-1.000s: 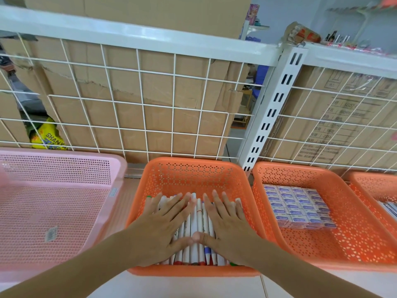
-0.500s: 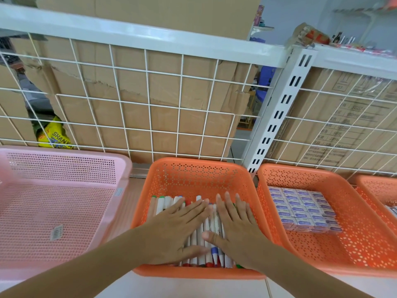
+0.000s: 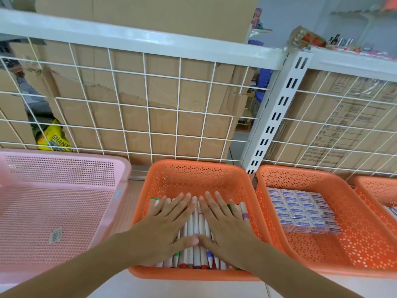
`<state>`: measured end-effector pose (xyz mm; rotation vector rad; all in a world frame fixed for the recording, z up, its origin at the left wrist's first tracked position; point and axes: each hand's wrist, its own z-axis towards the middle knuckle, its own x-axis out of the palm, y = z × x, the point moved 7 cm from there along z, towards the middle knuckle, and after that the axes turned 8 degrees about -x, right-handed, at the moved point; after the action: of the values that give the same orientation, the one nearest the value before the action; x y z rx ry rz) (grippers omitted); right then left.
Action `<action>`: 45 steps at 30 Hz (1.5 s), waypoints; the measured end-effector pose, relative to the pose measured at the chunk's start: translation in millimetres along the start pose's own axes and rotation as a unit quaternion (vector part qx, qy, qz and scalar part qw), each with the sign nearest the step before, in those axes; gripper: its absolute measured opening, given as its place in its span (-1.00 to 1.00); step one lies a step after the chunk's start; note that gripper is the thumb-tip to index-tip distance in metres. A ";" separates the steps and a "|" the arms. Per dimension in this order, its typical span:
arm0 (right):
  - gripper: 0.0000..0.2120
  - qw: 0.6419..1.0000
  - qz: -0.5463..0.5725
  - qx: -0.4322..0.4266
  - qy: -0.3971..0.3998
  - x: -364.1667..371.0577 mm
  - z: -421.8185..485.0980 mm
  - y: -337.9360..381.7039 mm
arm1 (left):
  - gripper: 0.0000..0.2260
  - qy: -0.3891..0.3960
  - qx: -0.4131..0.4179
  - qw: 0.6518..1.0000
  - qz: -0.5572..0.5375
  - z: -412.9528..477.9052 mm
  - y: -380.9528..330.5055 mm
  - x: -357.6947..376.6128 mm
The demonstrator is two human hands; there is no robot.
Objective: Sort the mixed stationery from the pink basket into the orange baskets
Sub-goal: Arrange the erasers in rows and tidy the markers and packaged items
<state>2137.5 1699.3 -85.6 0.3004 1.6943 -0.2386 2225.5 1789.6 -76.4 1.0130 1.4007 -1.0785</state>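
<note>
Markers (image 3: 196, 222) are lying side by side under both hands, the left hand (image 3: 165, 229) and right hand (image 3: 225, 231) pressing flat with fingers spread and thumbs touching, while the orange basket (image 3: 199, 177) holding them is showing bare floor beyond the fingertips and the pink basket (image 3: 64, 211) is sitting left of the left hand.
</note>
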 end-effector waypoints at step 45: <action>0.09 0.997 0.075 0.009 0.018 2.4 -8.2 -11.5 | 0.09 0.004 -0.184 0.978 -0.101 7.2 11.3 5.6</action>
<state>2125.7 1691.3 -87.0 0.4465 1.6974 -0.1375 2237.5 1785.4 -83.3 0.6177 1.6627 -0.9123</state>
